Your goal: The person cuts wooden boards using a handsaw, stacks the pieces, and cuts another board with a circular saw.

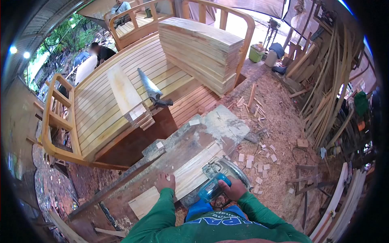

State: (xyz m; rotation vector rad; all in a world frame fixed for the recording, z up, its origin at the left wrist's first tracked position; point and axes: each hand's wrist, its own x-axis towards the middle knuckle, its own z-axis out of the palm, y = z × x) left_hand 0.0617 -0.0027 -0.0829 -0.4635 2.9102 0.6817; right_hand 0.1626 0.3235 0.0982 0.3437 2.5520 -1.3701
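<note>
My right hand (234,188) is wrapped round the handle of a blue circular saw (214,188), which sits across a pale wooden plank (187,174). The saw's metal guard (231,168) faces away to the right. My left hand (165,182) bears down on the same plank, left of the saw, its fingers bent at the far edge. The plank lies aslant on a worn workbench (210,124) dusted with sawdust. Where the blade meets the wood is hidden under the saw.
Beyond the bench stands a slatted wooden bed frame (101,97), bearing a tall stack of boards (198,52), a smaller board stack (121,87) and a handsaw (149,86). Offcuts (259,167) litter the floor at right. Long strips (324,89) lean nearby. Another person (106,53) works behind.
</note>
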